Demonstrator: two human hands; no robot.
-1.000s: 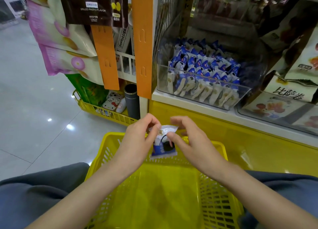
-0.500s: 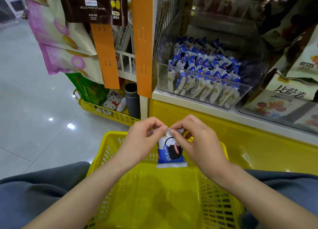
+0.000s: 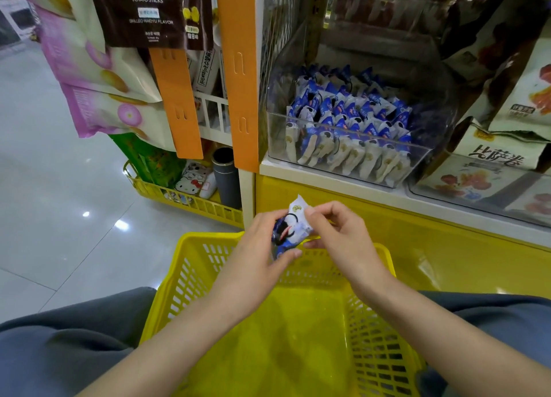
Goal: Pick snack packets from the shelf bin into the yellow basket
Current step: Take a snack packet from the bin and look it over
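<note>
A small blue and white snack packet (image 3: 293, 226) is held between both hands above the far rim of the yellow basket (image 3: 372, 343). My left hand (image 3: 259, 247) grips its lower blue end with thumb and fingers. My right hand (image 3: 340, 235) pinches its white upper end. The packet is tilted, white end up. The basket rests between my knees and I see nothing lying in it. A clear shelf bin (image 3: 423, 155) above holds several more blue and white packets (image 3: 348, 119).
An orange upright (image 3: 238, 68) and a yellow shelf front (image 3: 417, 247) stand just beyond the basket. Hanging snack bags (image 3: 98, 68) are at upper left. A low yellow tray (image 3: 190, 203) with small goods sits on the grey floor. Another clear bin (image 3: 483, 185) is at right.
The packet hung upright from both hands' fingertips half a second ago; now it is tilted, my left hand has slid down to its blue end, and my right hand holds the white end.
</note>
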